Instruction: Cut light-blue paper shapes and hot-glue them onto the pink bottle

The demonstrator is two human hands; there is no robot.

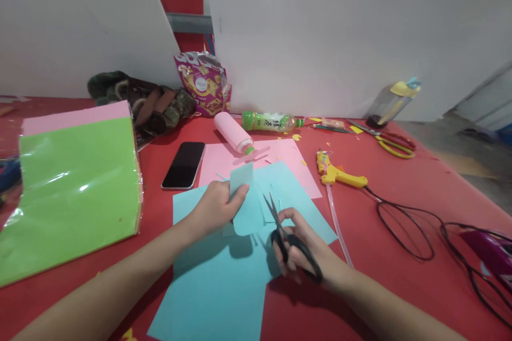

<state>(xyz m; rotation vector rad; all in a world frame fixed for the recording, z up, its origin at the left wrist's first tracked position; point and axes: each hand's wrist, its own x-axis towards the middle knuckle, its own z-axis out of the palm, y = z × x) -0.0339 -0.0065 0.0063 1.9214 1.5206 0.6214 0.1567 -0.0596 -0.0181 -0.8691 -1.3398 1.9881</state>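
Note:
My left hand pinches a small light-blue paper piece and holds it up above a large light-blue sheet on the red table. My right hand grips black-handled scissors. Their blades are slightly apart and point up toward the right edge of the held piece. A pink sheet lies just beyond, partly under the blue one.
A pack of green and pink paper lies at left, a black phone beside it. Behind are a pink glue bottle, a green bottle and a snack bag. At right: a yellow glue gun, red-yellow scissors, black cables.

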